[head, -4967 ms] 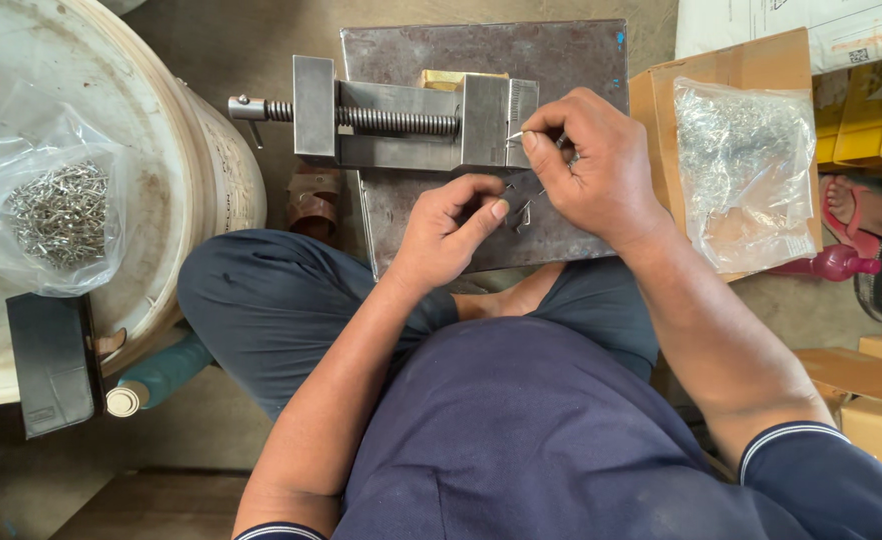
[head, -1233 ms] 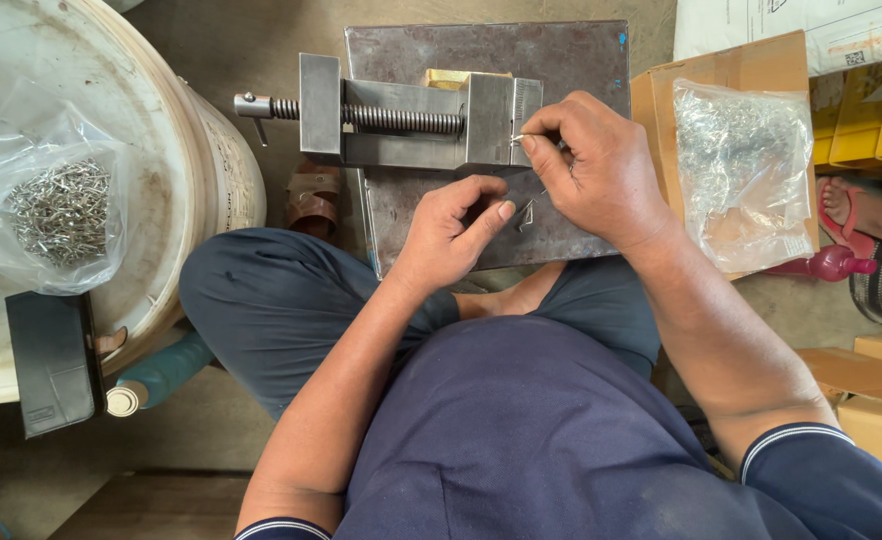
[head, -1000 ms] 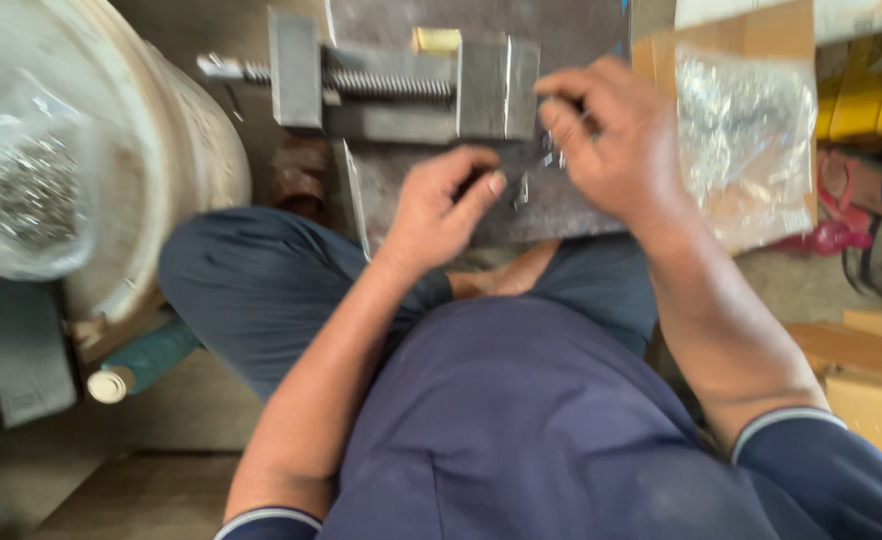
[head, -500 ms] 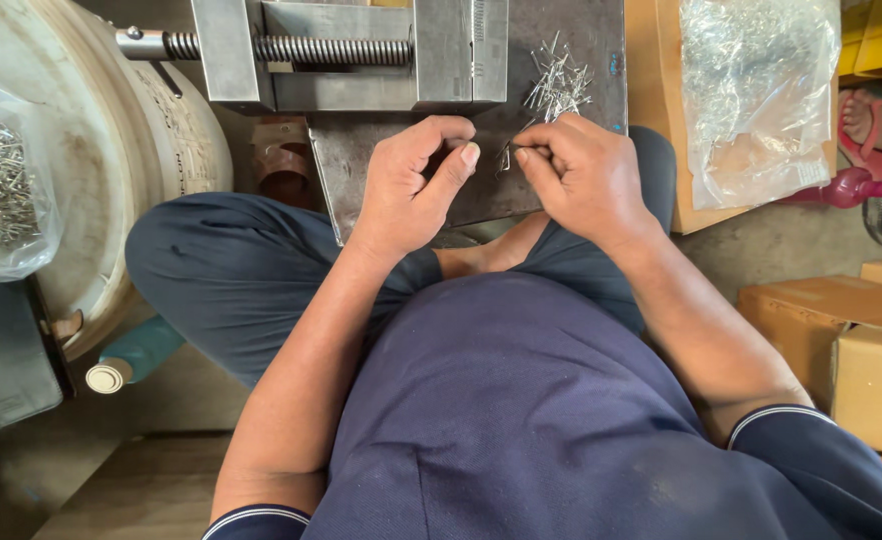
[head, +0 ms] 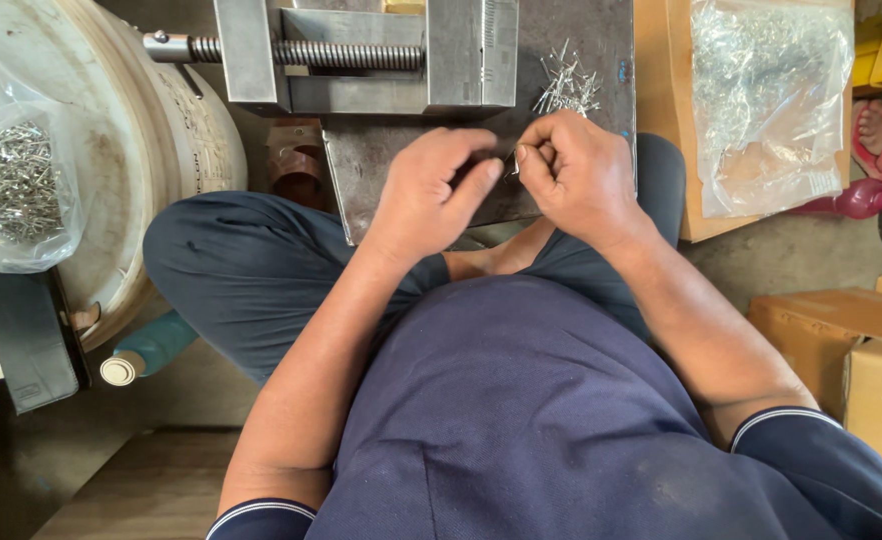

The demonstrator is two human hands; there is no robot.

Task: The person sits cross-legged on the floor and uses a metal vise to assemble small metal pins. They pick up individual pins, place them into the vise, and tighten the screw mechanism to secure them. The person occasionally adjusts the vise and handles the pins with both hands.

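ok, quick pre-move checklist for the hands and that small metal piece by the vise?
1. Piece held: the right hand pinches a thin metal pin at its fingertips. Ok.
2. Other hand ready: the left hand is beside it, thumb close to the pin; contact cannot tell.
3. Supply within reach: loose pile of pins lies on the steel plate just above the right hand. Ok.
4. Vise state: screw visible, jaw gap cropped at the top edge. Cannot tell.
5. Bagged stock: bag of metal parts sits on the white drum, left side. Ok.
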